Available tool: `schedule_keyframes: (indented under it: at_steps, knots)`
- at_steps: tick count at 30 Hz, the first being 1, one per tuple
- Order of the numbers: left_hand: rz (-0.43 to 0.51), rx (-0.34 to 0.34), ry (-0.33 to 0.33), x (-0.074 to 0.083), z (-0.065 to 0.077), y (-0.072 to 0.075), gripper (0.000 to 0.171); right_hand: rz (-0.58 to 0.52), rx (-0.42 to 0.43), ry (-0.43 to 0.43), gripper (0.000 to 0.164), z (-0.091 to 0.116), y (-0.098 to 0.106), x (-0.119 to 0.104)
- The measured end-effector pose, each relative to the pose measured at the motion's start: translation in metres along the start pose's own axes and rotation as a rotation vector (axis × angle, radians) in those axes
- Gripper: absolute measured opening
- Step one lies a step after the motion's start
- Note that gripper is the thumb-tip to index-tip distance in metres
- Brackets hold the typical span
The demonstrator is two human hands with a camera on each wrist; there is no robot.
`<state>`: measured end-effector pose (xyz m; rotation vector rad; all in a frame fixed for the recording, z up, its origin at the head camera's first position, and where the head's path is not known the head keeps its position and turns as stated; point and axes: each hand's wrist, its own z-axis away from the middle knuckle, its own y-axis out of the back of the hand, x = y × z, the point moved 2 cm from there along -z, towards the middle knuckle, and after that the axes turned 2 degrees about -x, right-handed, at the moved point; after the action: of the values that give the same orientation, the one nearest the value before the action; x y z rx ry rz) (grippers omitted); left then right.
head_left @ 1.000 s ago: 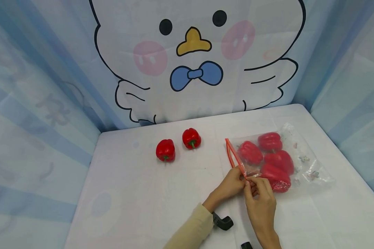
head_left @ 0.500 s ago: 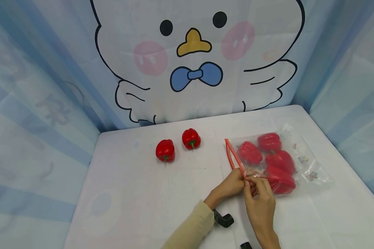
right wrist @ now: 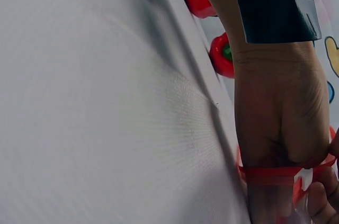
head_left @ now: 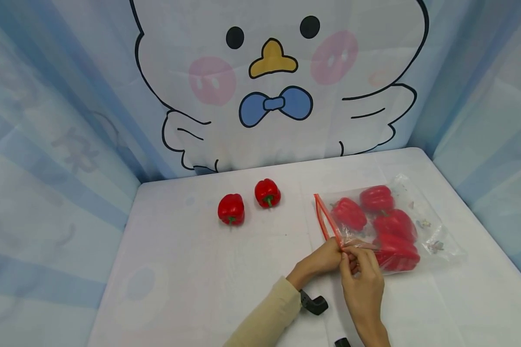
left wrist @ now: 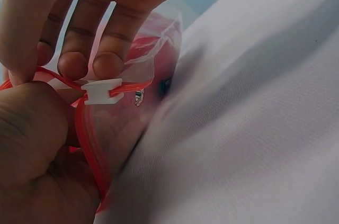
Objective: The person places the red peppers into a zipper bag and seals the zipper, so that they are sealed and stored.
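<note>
A clear zip bag (head_left: 436, 224) with a red zip edge lies on the right of the table, several red bell peppers inside. My left hand (head_left: 323, 258) reaches through its mouth, and its fingers show dimly through the plastic. They stretch toward the nearest bell pepper (head_left: 397, 256) and seem to touch it. My right hand (head_left: 364, 277) pinches the red edge at the near corner of the mouth. Close by that pinch, a white slider (left wrist: 102, 92) shows in the left wrist view. In the right wrist view, the red edge (right wrist: 273, 175) crosses my left hand.
Two loose bell peppers, a left one (head_left: 231, 209) and a right one (head_left: 267, 193), stand on the white table (head_left: 191, 270) left of the bag. A black device (head_left: 314, 304) is worn below my left wrist. A patterned curtain (head_left: 278, 140) rises behind the table.
Inside the bag, the nearest bell pepper has slid to the right and the one beside it has shifted slightly too. My left fingers reach further in. My right hand keeps its place.
</note>
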<state>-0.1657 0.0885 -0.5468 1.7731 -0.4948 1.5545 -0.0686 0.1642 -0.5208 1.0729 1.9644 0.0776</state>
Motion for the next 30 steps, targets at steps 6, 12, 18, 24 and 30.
schedule_keyframes:
  at_steps: [6,12,18,24,30]
  knots:
    - [-0.092,-0.061,-0.068,0.000,-0.001,-0.001,0.033,0.006,0.000,0.001,0.023,0.000,0.000,0.000]
    - [-0.125,0.015,0.014,-0.003,0.002,0.003,0.021,-0.009,-0.020,-0.017,0.024,0.001,0.001,0.000]
    - [-0.364,0.035,-0.054,0.002,0.011,0.015,0.020,-0.002,-0.026,-0.015,0.024,0.000,0.001,-0.001]
    - [-0.728,0.101,-0.153,0.014,0.024,0.031,0.015,0.026,-0.025,-0.019,0.024,0.001,0.001,0.000]
    - [-0.928,0.190,-0.203,0.023,0.037,0.044,0.021,0.038,0.007,0.013,0.024,0.000,-0.001,0.001]
